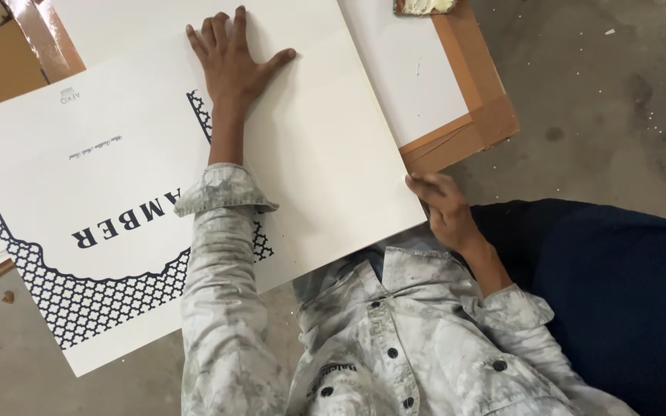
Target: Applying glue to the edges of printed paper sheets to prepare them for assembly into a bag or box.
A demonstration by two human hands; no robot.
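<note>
Plain cream sheet [325, 154] lies flat on top of a printed white sheet [79, 200], under the left hand [233, 58] and reaching back to the right hand [441, 204]. Left hand is spread, palm down, fingers fanned, pressing on the far part of the cream sheet. Right hand pinches the near right corner of the same sheet, fingers curled around the edge, thumb side partly hidden. Printed sheet sticks out to the left of the left hand and forearm; dark lattice border pattern [79, 293] and dark lettering show on it. Beyond the right hand, another white sheet [418, 77] sits on brown cardboard [479, 115]. More brown cardboard [9, 62] far left of the left hand. Everything rests on a grey concrete floor [610, 100]. Pale mottled shirt sleeves [225, 293] and dark trousers [618, 285] closest to camera.
</note>
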